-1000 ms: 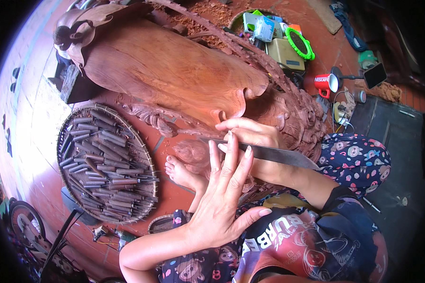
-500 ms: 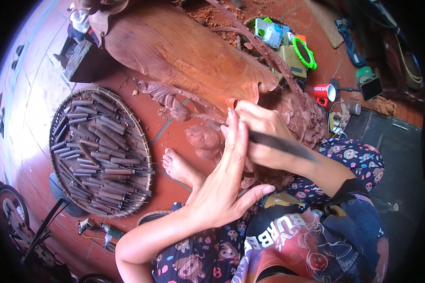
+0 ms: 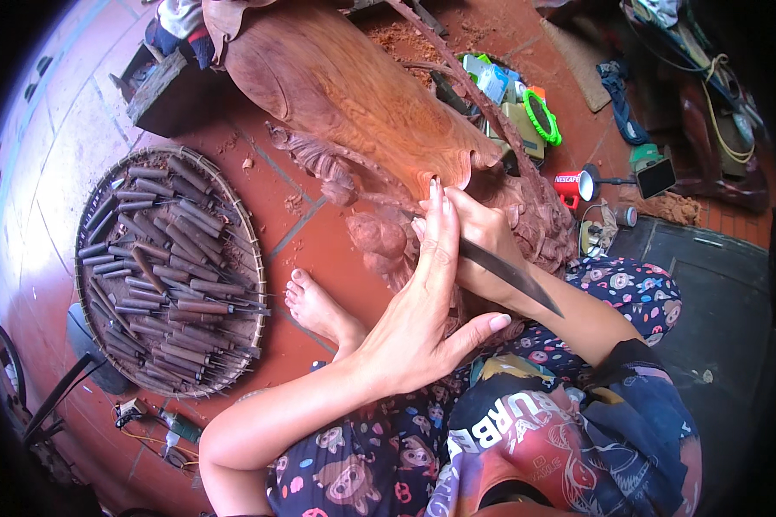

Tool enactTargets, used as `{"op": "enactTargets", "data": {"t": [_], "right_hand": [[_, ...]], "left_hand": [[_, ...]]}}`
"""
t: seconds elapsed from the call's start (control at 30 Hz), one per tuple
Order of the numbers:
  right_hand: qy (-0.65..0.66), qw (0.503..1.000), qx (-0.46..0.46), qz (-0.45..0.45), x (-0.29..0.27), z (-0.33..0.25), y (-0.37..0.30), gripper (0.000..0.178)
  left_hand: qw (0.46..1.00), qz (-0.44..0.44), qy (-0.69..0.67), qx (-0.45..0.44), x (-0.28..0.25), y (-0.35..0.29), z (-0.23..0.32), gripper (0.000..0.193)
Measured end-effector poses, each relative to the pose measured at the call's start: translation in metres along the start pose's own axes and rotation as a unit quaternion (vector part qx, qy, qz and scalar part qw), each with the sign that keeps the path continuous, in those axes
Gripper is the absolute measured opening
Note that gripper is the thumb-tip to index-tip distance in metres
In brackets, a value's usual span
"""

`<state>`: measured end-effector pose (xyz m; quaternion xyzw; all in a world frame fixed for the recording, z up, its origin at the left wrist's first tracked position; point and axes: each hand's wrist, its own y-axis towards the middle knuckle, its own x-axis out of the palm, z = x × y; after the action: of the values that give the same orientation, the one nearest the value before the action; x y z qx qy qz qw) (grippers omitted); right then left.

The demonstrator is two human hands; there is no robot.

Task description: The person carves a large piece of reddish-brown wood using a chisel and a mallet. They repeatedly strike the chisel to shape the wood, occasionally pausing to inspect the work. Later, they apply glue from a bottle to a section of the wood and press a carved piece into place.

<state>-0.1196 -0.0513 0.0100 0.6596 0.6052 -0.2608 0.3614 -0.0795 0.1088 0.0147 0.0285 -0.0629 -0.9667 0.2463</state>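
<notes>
Left hand: (image 3: 414, 314) flat and stretched, its long fingers close together and pointing away from the body, thumb spread well apart; nothing gripped.
Right hand: (image 3: 483, 241) fingers curled and clamped on a dark blade (image 3: 513, 276); fist lies just beyond the left hand.
Hand overlap: left fingertips cross in front of the right hand in this view; whether they press on it cannot be told.
Blade: flat, dark, tapering to a point; emerges from the right fist and slants back over the right forearm toward the body. Its other end is hidden by the hands.
Carved wood: (image 3: 345, 86) large reddish-brown piece on the far side of the hands, broad smooth face with visible grain, curled lip at the near end. Both hands are at this near end; contact with the wood not clear.
Relief carving: (image 3: 535, 211) dense, rough-textured, right of the right hand.
Tool tray: (image 3: 256, 243) round, woven, on the red tiled floor (image 3: 302, 250) left of the hands, well apart from them.
Tray contents: many wooden-handled tools (image 3: 168, 276), heaped, mostly lying crosswise.
Foot: (image 3: 319, 310) bare, on the tiles between tray and left forearm.
Far right: red mug (image 3: 567, 185), bright green ringed object (image 3: 541, 118) beyond it.
</notes>
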Motion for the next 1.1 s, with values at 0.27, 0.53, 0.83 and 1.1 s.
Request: {"op": "enactTargets", "data": {"t": [0.27,0.53,0.83,1.1], "right_hand": [[0.107,0.993,0.037,-0.014,-0.006,0.003,0.009,0.018],[0.007,0.999,-0.016,0.048,0.005,-0.001,-0.006,0.013],[0.072,0.997,0.017,0.028,-0.001,0.001,-0.003,0.02],[0.059,0.998,0.029,-0.007,-0.004,0.005,0.008,0.016]], "left_hand": [[0.999,-0.036,0.015,-0.002,-0.006,-0.002,0.0,0.108],[1.0,-0.016,0.008,-0.004,-0.001,-0.005,-0.008,0.109],[0.998,-0.037,0.036,0.02,-0.002,-0.001,-0.002,0.109],[0.998,-0.054,0.028,-0.006,-0.011,-0.005,0.006,0.112]]}}
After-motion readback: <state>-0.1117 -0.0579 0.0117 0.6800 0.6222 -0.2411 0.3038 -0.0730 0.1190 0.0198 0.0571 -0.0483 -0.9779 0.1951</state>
